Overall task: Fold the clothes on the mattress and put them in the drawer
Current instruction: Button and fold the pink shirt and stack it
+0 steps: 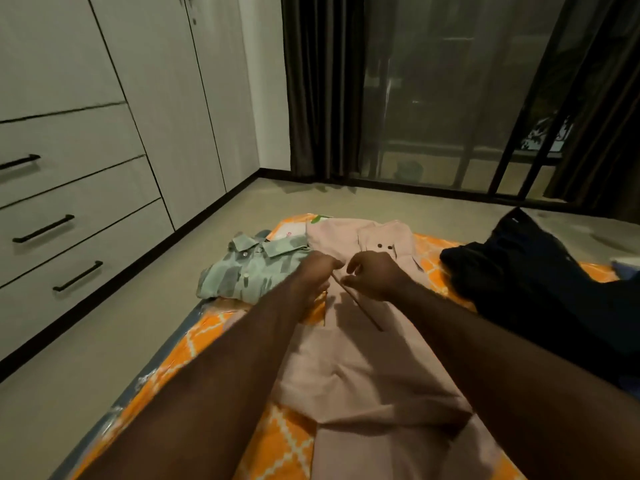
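Orange patterned mattress (291,441) at bottom centre, pink shirt (363,368) spread along it, left hand (317,271) and right hand (375,275) both pinching its front placket (mid-frame), folded green shirt (249,271) left, dark clothes (526,282) right, drawers (69,216) at far left.

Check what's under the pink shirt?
The pink shirt lies spread on the orange mattress, whose pattern shows around its edges. Both hands work at its front placket. Whatever lies under the cloth beyond the mattress is covered.
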A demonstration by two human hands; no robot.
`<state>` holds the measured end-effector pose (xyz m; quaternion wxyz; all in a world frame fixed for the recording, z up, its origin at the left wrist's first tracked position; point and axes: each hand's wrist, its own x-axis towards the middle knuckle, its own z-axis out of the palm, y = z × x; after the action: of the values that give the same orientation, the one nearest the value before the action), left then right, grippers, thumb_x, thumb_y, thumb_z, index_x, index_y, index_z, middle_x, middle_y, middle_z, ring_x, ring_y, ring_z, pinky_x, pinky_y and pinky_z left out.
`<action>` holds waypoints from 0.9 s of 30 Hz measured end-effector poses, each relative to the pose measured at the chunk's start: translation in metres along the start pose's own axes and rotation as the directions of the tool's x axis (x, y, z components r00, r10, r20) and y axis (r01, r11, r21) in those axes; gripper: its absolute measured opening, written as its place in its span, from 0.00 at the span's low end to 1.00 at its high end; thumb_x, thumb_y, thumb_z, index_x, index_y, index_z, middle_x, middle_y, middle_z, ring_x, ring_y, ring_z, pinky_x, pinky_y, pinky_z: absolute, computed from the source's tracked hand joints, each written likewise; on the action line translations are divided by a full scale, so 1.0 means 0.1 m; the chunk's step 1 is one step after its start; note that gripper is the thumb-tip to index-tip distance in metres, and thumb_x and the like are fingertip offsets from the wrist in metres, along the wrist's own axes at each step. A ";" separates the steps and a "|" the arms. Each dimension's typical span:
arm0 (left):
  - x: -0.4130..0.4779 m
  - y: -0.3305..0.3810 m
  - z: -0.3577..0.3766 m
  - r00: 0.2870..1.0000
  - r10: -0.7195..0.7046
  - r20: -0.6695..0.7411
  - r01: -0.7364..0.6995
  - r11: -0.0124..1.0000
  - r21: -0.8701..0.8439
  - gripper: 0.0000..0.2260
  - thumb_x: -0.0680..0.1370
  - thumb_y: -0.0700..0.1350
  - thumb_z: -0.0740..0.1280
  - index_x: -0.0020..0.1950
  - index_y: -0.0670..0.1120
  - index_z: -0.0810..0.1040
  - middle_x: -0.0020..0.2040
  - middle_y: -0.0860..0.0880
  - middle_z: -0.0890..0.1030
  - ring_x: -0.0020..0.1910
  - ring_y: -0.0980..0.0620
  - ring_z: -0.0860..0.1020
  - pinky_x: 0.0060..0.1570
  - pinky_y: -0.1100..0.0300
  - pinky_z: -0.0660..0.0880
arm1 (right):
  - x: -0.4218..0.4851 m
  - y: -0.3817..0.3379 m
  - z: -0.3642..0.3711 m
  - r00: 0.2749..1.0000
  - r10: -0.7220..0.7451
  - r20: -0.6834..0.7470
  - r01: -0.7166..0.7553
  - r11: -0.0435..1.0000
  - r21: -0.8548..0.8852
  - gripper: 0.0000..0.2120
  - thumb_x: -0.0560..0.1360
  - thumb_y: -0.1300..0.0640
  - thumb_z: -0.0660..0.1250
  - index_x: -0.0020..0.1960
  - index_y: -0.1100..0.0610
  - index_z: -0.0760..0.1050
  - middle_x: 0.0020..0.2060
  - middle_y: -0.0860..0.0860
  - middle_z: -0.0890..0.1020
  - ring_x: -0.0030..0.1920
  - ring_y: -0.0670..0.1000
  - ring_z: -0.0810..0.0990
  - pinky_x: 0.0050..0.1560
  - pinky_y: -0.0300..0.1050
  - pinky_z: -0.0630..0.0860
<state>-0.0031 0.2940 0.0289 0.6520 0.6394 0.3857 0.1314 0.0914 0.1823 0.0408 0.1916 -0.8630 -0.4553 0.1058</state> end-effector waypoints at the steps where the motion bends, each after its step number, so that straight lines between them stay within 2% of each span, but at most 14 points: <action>1: 0.14 0.00 0.07 1.000 -0.022 -0.007 0.022 1.000 -0.022 0.04 0.81 0.41 0.65 0.53 0.43 0.77 0.41 0.47 0.74 0.35 0.53 0.73 0.34 0.58 0.73 | 0.16 0.05 0.08 1.000 -0.007 -0.030 0.008 0.999 0.038 0.17 0.75 0.47 0.74 0.59 0.55 0.81 0.55 0.52 0.83 0.53 0.51 0.79 0.48 0.42 0.72; 3: 0.39 0.01 0.19 0.998 -0.040 -0.055 0.036 0.997 -0.067 0.06 0.80 0.44 0.66 0.52 0.43 0.81 0.40 0.44 0.79 0.30 0.51 0.76 0.27 0.61 0.70 | 0.39 0.12 0.20 0.997 0.001 -0.072 0.009 0.991 0.135 0.20 0.74 0.51 0.74 0.63 0.56 0.78 0.56 0.54 0.83 0.53 0.51 0.79 0.48 0.43 0.72; 5: 0.67 0.03 0.27 0.993 -0.029 -0.118 0.012 0.990 -0.142 0.09 0.79 0.46 0.69 0.52 0.42 0.82 0.42 0.42 0.83 0.32 0.48 0.82 0.28 0.59 0.75 | 0.54 0.20 0.27 0.992 0.027 -0.123 0.004 0.969 0.246 0.22 0.74 0.54 0.74 0.66 0.56 0.75 0.54 0.54 0.83 0.53 0.52 0.80 0.50 0.46 0.76; 7: 0.87 0.06 0.32 0.974 0.061 -0.220 -0.039 0.994 0.103 0.15 0.78 0.52 0.69 0.52 0.40 0.82 0.45 0.41 0.84 0.41 0.43 0.84 0.35 0.53 0.77 | 0.63 0.28 0.30 0.984 0.043 -0.172 0.012 0.952 0.305 0.20 0.77 0.54 0.71 0.67 0.56 0.74 0.52 0.53 0.84 0.52 0.52 0.82 0.53 0.49 0.79; 9: 0.93 0.13 0.40 0.926 0.256 -0.276 -0.087 0.858 0.506 0.21 0.82 0.57 0.64 0.54 0.39 0.83 0.50 0.40 0.84 0.50 0.40 0.82 0.45 0.54 0.73 | 0.69 0.40 0.29 0.975 0.055 -0.213 0.019 0.943 0.331 0.21 0.77 0.52 0.71 0.68 0.55 0.74 0.53 0.52 0.84 0.52 0.51 0.82 0.52 0.47 0.79; 11: 0.92 0.27 0.51 0.887 0.426 -0.177 -0.244 0.760 0.602 0.25 0.84 0.59 0.59 0.54 0.39 0.84 0.52 0.40 0.83 0.52 0.43 0.80 0.49 0.55 0.70 | 0.73 0.49 0.24 0.971 0.065 -0.232 0.020 0.938 0.345 0.26 0.74 0.51 0.71 0.70 0.55 0.72 0.56 0.52 0.83 0.55 0.52 0.82 0.54 0.48 0.78; 13: 0.85 0.44 0.66 0.871 0.487 -0.067 -0.396 0.776 0.491 0.25 0.83 0.62 0.59 0.53 0.41 0.83 0.49 0.44 0.83 0.49 0.47 0.79 0.48 0.57 0.69 | 0.71 0.56 0.14 0.958 0.075 -0.276 0.049 0.908 0.417 0.30 0.73 0.53 0.70 0.73 0.55 0.68 0.58 0.52 0.82 0.55 0.52 0.80 0.54 0.50 0.79; 15: 0.85 0.57 0.83 0.890 0.454 0.037 -0.445 0.848 0.287 0.25 0.80 0.65 0.60 0.54 0.44 0.79 0.49 0.46 0.83 0.52 0.46 0.82 0.55 0.52 0.77 | 0.69 0.66 -0.02 0.936 0.141 -0.324 0.035 0.876 0.481 0.28 0.76 0.55 0.70 0.73 0.55 0.66 0.57 0.50 0.79 0.54 0.50 0.78 0.51 0.47 0.77; 17: 0.81 0.60 0.94 0.888 0.441 0.134 -0.455 0.883 0.112 0.20 0.81 0.65 0.60 0.54 0.49 0.78 0.52 0.47 0.83 0.56 0.45 0.82 0.63 0.46 0.77 | 0.68 0.78 -0.16 0.906 0.260 -0.335 -0.048 0.849 0.527 0.21 0.77 0.55 0.70 0.68 0.54 0.69 0.54 0.50 0.77 0.52 0.51 0.77 0.49 0.49 0.77; 19: 0.75 0.54 0.97 0.865 0.479 0.149 -0.498 0.853 0.154 0.21 0.81 0.65 0.59 0.63 0.54 0.77 0.61 0.49 0.80 0.62 0.46 0.79 0.67 0.45 0.74 | 0.66 0.98 -0.26 0.875 0.436 -0.210 -0.231 0.757 0.611 0.17 0.74 0.58 0.70 0.61 0.55 0.71 0.48 0.53 0.78 0.45 0.56 0.80 0.43 0.53 0.81; 21: 0.75 0.34 0.90 0.840 0.509 0.187 -0.539 0.746 0.392 0.21 0.81 0.61 0.61 0.70 0.52 0.75 0.68 0.47 0.78 0.66 0.45 0.76 0.67 0.48 0.73 | 0.57 1.16 -0.30 0.853 0.522 0.001 -0.384 0.628 0.677 0.13 0.71 0.62 0.71 0.53 0.62 0.74 0.36 0.57 0.75 0.31 0.55 0.75 0.30 0.47 0.75; 22: 0.73 0.21 0.82 0.833 0.507 0.223 -0.536 0.638 0.552 0.20 0.82 0.56 0.64 0.70 0.49 0.76 0.68 0.45 0.78 0.65 0.45 0.76 0.65 0.51 0.73 | 0.50 1.20 -0.30 0.858 0.509 0.068 -0.409 0.597 0.690 0.09 0.72 0.63 0.71 0.49 0.62 0.73 0.33 0.57 0.72 0.26 0.53 0.72 0.27 0.43 0.71; 25: 0.60 -0.20 0.57 0.826 0.496 0.266 -0.452 0.302 0.840 0.13 0.79 0.48 0.66 0.63 0.47 0.80 0.58 0.43 0.80 0.59 0.41 0.78 0.56 0.49 0.76 | 0.28 1.19 -0.26 0.901 0.406 0.149 -0.386 0.600 0.701 0.06 0.77 0.65 0.71 0.47 0.61 0.74 0.33 0.57 0.73 0.26 0.50 0.72 0.27 0.42 0.72; 27: 0.35 -0.35 0.46 0.800 0.556 0.224 -0.427 0.267 0.864 0.09 0.78 0.48 0.66 0.55 0.47 0.81 0.51 0.44 0.80 0.53 0.41 0.79 0.49 0.47 0.77 | 0.14 1.12 -0.20 0.913 0.363 0.183 -0.391 0.658 0.643 0.07 0.76 0.62 0.74 0.45 0.65 0.79 0.33 0.58 0.79 0.30 0.52 0.77 0.34 0.46 0.79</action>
<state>0.0397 0.2787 -0.0210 0.1200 0.9579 0.2166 0.1453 0.1897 0.1321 0.0108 0.4524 -0.8094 -0.2016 0.3154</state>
